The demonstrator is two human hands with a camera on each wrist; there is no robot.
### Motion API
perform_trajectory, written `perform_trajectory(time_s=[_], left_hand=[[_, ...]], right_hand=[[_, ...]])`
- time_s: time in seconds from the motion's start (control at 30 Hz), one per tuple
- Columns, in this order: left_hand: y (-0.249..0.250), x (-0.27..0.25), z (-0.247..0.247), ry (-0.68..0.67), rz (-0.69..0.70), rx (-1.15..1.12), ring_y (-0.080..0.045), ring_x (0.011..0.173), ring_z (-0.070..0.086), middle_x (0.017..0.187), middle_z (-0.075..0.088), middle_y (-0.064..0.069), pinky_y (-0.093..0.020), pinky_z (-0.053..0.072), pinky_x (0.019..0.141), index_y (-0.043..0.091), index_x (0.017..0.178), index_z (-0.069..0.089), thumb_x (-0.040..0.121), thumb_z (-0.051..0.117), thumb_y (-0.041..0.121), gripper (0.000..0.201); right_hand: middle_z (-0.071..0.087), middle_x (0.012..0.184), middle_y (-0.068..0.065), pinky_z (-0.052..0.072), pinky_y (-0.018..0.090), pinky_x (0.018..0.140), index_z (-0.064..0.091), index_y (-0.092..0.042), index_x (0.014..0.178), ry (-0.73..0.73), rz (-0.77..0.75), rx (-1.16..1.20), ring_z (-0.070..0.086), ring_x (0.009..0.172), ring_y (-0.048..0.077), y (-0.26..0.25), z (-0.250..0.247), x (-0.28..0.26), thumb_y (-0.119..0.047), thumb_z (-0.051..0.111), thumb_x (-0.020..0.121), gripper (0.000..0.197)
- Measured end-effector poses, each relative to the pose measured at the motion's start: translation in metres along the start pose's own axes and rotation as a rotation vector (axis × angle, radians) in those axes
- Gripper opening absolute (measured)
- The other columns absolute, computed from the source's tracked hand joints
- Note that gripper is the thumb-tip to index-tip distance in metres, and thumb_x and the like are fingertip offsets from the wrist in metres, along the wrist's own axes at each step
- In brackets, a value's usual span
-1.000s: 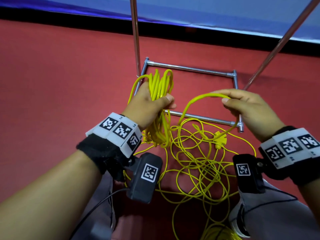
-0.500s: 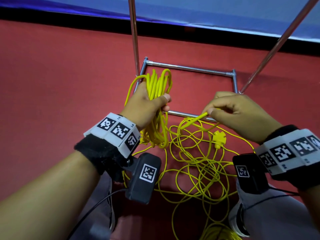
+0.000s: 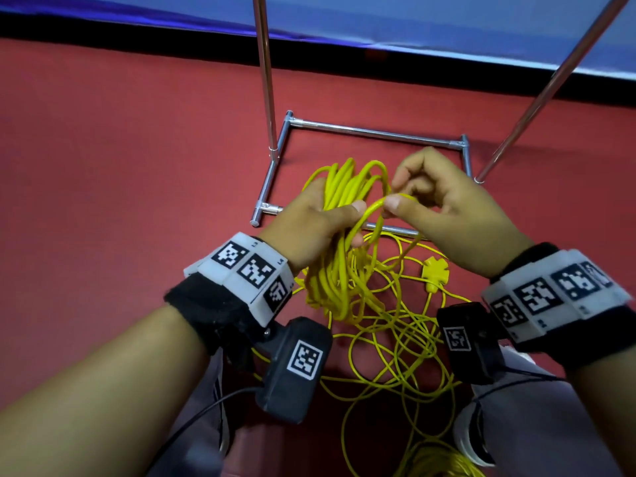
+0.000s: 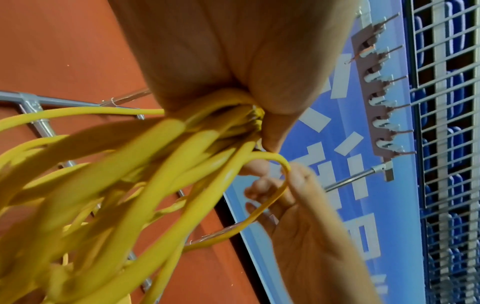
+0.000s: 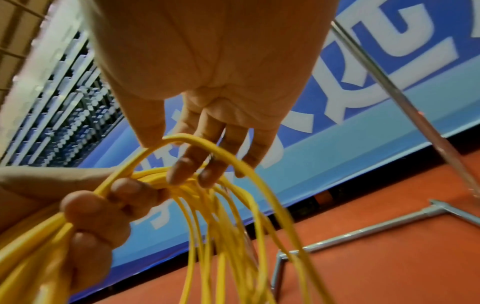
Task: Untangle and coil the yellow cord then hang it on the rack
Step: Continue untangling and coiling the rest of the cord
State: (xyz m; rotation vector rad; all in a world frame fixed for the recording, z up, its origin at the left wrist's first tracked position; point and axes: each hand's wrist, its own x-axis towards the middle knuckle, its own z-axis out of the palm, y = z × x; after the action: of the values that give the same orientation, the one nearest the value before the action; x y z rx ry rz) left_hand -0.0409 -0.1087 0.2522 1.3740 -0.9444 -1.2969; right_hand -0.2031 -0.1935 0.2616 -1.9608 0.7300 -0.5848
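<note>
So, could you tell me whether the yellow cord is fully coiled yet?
Partly. The left hand grips a bundle of loops while much of the yellow cord lies tangled on the red floor.

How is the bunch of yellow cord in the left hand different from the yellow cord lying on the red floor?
The coiled bunch is gathered into tight, near-parallel loops; the loose cord sprawls in wide, crossing loops. The left hand grips the bunch above the floor; the loose cord lies on it. Both look like one yellow cord.
</note>
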Motion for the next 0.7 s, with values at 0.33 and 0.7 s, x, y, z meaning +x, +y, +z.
perform_trajectory(time_s=[0.33, 0.7], left_hand=[[0.007, 0.002, -0.013, 0.077, -0.015, -0.13, -0.013, 0.057, 0.066, 0.077, 0.054, -0.007, -0.026, 0.052, 0.045, 0.004, 0.111, 0.042, 0.096, 0.048, 0.005, 0.015], [0.009, 0.0, -0.006, 0.034, -0.039, -0.129, -0.011, 0.044, 0.056, 0.068, 0.055, -0.007, -0.019, 0.044, 0.041, 0.006, 0.109, 0.046, 0.095, 0.048, 0.002, 0.015]], right_hand=[[0.052, 0.065, -0.008, 0.048, 0.025, 0.069, 0.06, -0.03, 0.097, -0.071, 0.097, 0.041, 0.049, 0.064, 0.006, 0.022, -0.019, -0.007, -0.026, 0.042, 0.091, 0.019], [0.066, 0.1, -0.005, 0.035, 0.002, 0.081, 0.059, -0.034, 0.098, -0.13, -0.018, -0.066, 0.054, 0.09, -0.009, -0.006, 0.002, 0.007, -0.013, 0.046, 0.098, 0.024]])
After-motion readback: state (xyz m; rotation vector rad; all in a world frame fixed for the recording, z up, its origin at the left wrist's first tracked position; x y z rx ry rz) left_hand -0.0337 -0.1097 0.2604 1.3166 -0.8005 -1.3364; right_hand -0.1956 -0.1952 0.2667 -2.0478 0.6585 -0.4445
